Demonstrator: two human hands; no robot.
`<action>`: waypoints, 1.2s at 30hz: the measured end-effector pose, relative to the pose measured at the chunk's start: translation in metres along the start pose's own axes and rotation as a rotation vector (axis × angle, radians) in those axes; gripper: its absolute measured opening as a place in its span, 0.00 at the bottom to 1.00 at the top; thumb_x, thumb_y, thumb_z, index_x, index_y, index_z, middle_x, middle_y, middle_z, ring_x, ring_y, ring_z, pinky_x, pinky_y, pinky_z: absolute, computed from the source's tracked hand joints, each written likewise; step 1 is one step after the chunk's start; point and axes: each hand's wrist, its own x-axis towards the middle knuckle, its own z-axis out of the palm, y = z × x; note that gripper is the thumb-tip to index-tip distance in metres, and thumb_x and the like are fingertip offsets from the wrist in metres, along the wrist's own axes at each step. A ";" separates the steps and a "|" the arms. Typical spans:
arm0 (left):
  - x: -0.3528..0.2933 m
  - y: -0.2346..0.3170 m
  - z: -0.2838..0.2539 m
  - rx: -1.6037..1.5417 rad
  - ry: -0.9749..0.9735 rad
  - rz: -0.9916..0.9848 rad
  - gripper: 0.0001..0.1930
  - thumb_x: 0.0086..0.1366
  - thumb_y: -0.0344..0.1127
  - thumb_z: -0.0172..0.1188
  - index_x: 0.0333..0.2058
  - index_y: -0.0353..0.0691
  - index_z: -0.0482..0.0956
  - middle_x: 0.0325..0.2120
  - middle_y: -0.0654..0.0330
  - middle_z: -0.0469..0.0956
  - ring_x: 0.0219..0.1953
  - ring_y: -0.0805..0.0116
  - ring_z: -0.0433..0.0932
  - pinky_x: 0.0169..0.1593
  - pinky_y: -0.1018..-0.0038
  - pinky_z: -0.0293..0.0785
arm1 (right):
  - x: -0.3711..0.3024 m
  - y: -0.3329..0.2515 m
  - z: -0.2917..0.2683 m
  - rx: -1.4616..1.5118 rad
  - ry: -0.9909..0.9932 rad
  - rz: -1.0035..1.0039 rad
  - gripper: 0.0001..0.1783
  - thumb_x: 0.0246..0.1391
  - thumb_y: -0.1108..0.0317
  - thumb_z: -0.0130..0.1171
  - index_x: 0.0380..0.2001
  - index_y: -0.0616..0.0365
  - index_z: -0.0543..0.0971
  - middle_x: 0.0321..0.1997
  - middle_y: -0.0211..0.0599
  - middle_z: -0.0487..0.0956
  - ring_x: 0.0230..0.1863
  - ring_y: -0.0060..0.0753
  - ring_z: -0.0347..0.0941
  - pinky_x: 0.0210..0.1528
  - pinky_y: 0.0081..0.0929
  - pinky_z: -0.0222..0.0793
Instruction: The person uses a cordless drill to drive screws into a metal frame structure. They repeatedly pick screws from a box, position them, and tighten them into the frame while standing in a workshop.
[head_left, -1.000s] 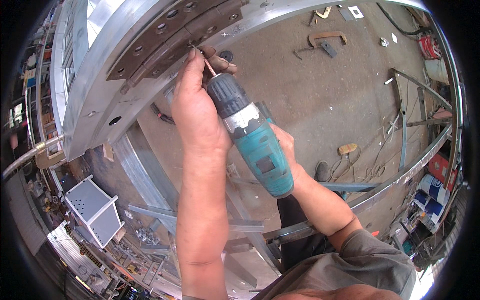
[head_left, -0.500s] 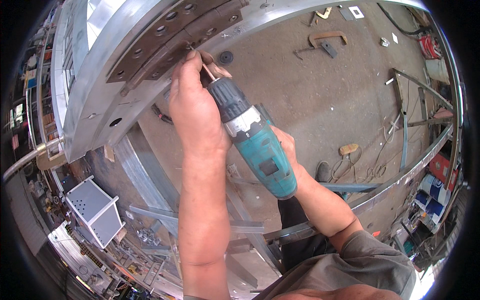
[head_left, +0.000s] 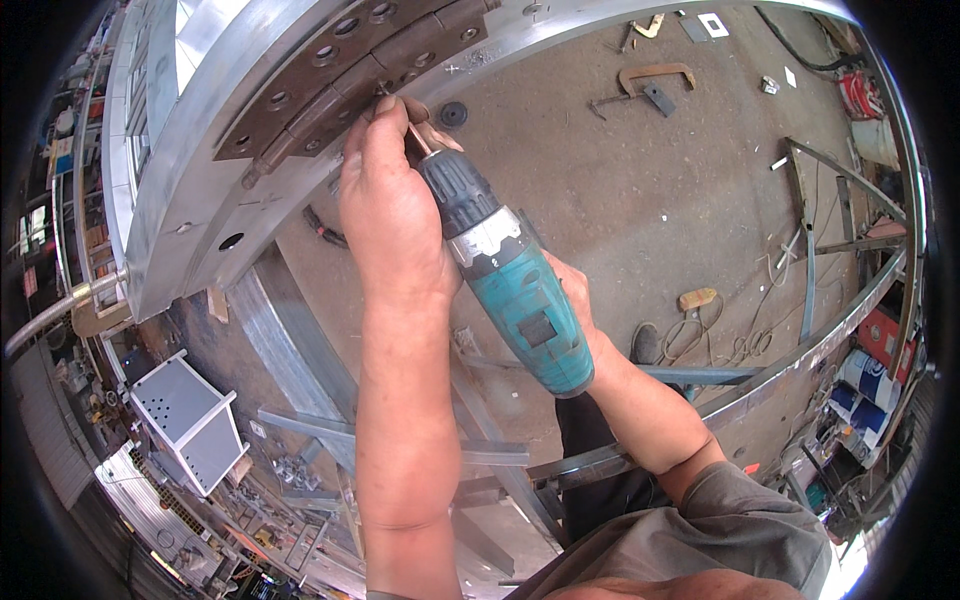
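Note:
A teal and black cordless drill [head_left: 527,312] points up and left toward a brown steel hinge [head_left: 318,100], which lies along a silver metal frame. My right hand [head_left: 572,290] is wrapped around the drill's handle, its fingers mostly hidden behind the body. Beside the chuck, my left hand [head_left: 398,225] has thumb and fingers closed around the front end of the drill bit [head_left: 418,140], close against the hinge. A small metal tip shows just past the thumb. Whether the fingers pinch a screw or the bit itself is hidden. Several round holes run along the hinge plates.
On the floor lie a rusty C-clamp [head_left: 655,76], a black round disc [head_left: 453,115] and a wooden-backed brush [head_left: 697,299] near a loose cord. Metal bars cross below my arms. A grey box-shaped stand [head_left: 190,420] is at the lower left.
The drill and both hands have shifted very slightly. The bit still points at the same part of the hinge, and my grip looks the same.

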 end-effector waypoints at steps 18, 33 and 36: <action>-0.004 0.005 -0.002 0.033 -0.024 -0.026 0.14 0.74 0.40 0.54 0.41 0.33 0.79 0.26 0.58 0.80 0.30 0.66 0.80 0.36 0.73 0.73 | -0.005 -0.008 0.011 0.030 0.039 0.075 0.26 0.43 0.70 0.74 0.48 0.64 0.79 0.39 0.48 0.85 0.40 0.49 0.84 0.42 0.38 0.80; -0.005 0.005 -0.002 -0.013 -0.017 -0.061 0.15 0.75 0.38 0.52 0.44 0.30 0.79 0.26 0.55 0.80 0.30 0.63 0.82 0.36 0.72 0.75 | -0.004 -0.012 0.006 -0.032 0.011 0.039 0.28 0.43 0.69 0.75 0.50 0.65 0.79 0.41 0.50 0.85 0.43 0.51 0.84 0.46 0.39 0.80; -0.010 0.006 -0.001 0.046 -0.045 -0.047 0.18 0.77 0.42 0.49 0.47 0.30 0.78 0.27 0.54 0.82 0.31 0.62 0.83 0.36 0.73 0.75 | -0.004 -0.012 0.006 -0.056 0.000 0.043 0.29 0.43 0.68 0.75 0.50 0.65 0.79 0.41 0.50 0.85 0.42 0.51 0.84 0.45 0.40 0.79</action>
